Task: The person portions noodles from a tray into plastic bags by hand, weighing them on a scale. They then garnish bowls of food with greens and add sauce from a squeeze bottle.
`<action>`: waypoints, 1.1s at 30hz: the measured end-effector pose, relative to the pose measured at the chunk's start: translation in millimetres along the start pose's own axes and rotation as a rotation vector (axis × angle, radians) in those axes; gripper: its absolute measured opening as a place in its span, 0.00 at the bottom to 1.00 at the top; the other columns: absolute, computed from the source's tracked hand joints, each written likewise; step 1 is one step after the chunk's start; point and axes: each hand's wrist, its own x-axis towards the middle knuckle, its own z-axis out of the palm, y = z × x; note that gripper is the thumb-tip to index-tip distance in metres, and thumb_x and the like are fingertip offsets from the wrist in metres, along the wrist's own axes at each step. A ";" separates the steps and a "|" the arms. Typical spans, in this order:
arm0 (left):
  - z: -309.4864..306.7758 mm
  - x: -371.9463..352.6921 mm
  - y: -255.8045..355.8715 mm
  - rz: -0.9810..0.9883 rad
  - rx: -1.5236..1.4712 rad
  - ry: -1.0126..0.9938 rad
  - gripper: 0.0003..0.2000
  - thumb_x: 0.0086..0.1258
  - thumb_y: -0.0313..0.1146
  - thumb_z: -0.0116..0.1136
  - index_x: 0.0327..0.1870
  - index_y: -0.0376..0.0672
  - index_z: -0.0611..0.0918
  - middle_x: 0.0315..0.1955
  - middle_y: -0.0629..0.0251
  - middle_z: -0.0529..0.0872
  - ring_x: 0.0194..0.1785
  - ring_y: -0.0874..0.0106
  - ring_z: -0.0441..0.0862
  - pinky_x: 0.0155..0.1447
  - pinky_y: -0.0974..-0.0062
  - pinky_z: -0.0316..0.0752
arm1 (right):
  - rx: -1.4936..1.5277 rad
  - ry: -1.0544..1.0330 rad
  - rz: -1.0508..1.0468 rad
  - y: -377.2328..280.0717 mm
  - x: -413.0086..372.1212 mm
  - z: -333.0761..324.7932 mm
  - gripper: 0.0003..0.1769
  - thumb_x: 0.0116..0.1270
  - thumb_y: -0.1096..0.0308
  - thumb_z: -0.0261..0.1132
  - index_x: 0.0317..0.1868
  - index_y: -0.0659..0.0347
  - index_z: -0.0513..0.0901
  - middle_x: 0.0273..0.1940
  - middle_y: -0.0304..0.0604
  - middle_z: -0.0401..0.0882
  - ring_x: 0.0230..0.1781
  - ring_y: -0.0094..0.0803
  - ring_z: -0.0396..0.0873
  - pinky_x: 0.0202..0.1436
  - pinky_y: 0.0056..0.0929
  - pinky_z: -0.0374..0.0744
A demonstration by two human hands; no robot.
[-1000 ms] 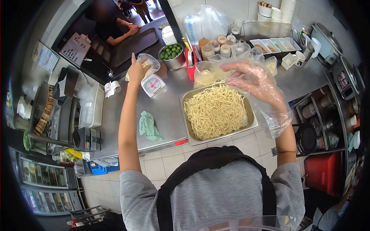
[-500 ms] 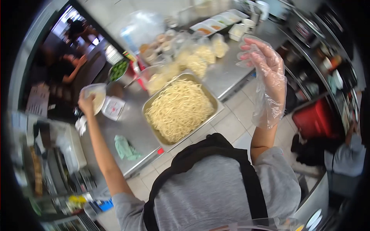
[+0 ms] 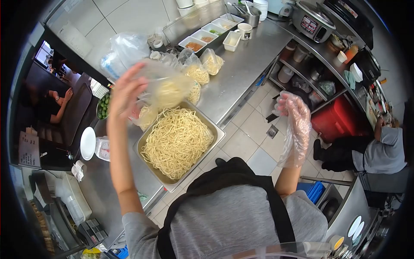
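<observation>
My left hand (image 3: 128,93), bare and blurred, is over the counter with its fingers at the edge of a clear plastic bag of noodles (image 3: 169,91). The bag is smeared by motion and hangs above the far corner of a metal tray (image 3: 217,134). A heap of loose noodles (image 3: 177,140) fills the tray. My right hand (image 3: 294,114), in a clear plastic glove, is raised over the floor on the right. Its fingers are loosely bent, with nothing visible in them. Left of my left forearm, a white bowl (image 3: 88,143) stands beside a small scale (image 3: 102,148).
Bagged noodles (image 3: 198,74) lie behind the tray. Farther back are topping containers (image 3: 192,44) and a mug (image 3: 245,31). Green vegetables (image 3: 103,106) sit in a container at left. A co-worker (image 3: 379,149) is at far right, near a red bin (image 3: 340,118).
My left hand has moved from the bowl by the scale toward the tray, with a bag of noodles. The bowl now shows no noodles. My gloved right hand has lowered.
</observation>
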 end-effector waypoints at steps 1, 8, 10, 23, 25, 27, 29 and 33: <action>19.9 16.1 -17.4 -0.022 -0.064 -0.073 0.22 0.63 0.20 0.53 0.61 0.35 0.70 0.57 0.63 0.75 0.43 0.78 0.80 0.49 0.82 0.77 | -0.003 -0.013 0.009 2.5 0.7 -0.3 0.18 0.66 0.60 0.61 0.47 0.68 0.79 0.36 0.42 0.80 0.33 0.23 0.77 0.37 0.20 0.72; 105.5 154.6 -160.8 -0.215 -0.295 -0.159 0.20 0.65 0.19 0.52 0.59 0.31 0.70 0.54 0.58 0.75 0.46 0.67 0.81 0.52 0.75 0.79 | -0.075 -0.104 0.052 23.2 16.4 2.4 0.17 0.67 0.62 0.59 0.48 0.66 0.79 0.38 0.42 0.81 0.33 0.24 0.78 0.38 0.21 0.74; 104.8 183.4 -194.3 -0.245 -0.362 -0.057 0.19 0.66 0.21 0.53 0.59 0.31 0.70 0.54 0.57 0.75 0.46 0.65 0.82 0.51 0.74 0.79 | -0.073 -0.142 0.073 33.8 19.2 6.6 0.16 0.67 0.63 0.59 0.49 0.66 0.78 0.39 0.42 0.81 0.34 0.24 0.78 0.37 0.21 0.74; -64.8 -129.8 -155.0 0.201 0.715 1.168 0.09 0.66 0.29 0.55 0.42 0.36 0.83 0.35 0.63 0.86 0.38 0.72 0.82 0.48 0.78 0.73 | -0.593 -1.246 -0.266 106.0 -21.6 201.2 0.46 0.51 0.60 0.72 0.70 0.47 0.58 0.67 0.65 0.54 0.64 0.56 0.63 0.58 0.44 0.74; -110.3 -220.3 -207.8 -0.347 1.308 1.197 0.18 0.64 0.27 0.54 0.56 0.49 0.76 0.59 0.55 0.71 0.54 0.52 0.73 0.55 0.60 0.70 | -0.818 -1.283 -0.560 119.9 -35.8 228.4 0.49 0.50 0.56 0.72 0.71 0.44 0.55 0.68 0.67 0.48 0.65 0.62 0.58 0.60 0.48 0.71; -117.5 -281.0 -250.1 -0.919 1.476 1.140 0.27 0.61 0.26 0.53 0.63 0.60 0.69 0.70 0.57 0.52 0.62 0.42 0.62 0.57 0.50 0.65 | -0.959 -1.397 -0.646 123.3 -48.4 249.0 0.50 0.50 0.53 0.70 0.72 0.42 0.52 0.70 0.68 0.42 0.66 0.69 0.52 0.62 0.52 0.67; -127.4 -316.5 -282.7 -0.965 1.360 1.110 0.27 0.59 0.23 0.53 0.61 0.57 0.72 0.69 0.55 0.56 0.60 0.43 0.64 0.56 0.53 0.66 | -0.704 -1.378 -0.369 152.0 -48.2 264.2 0.39 0.52 0.58 0.68 0.66 0.49 0.64 0.62 0.63 0.61 0.61 0.55 0.64 0.57 0.46 0.71; -142.3 -329.0 -277.9 -0.344 1.310 1.257 0.12 0.60 0.22 0.55 0.45 0.40 0.80 0.44 0.51 0.79 0.46 0.50 0.75 0.49 0.62 0.71 | -0.360 -1.365 0.174 135.9 -33.7 276.6 0.24 0.58 0.60 0.66 0.54 0.58 0.75 0.49 0.49 0.75 0.49 0.39 0.74 0.53 0.40 0.71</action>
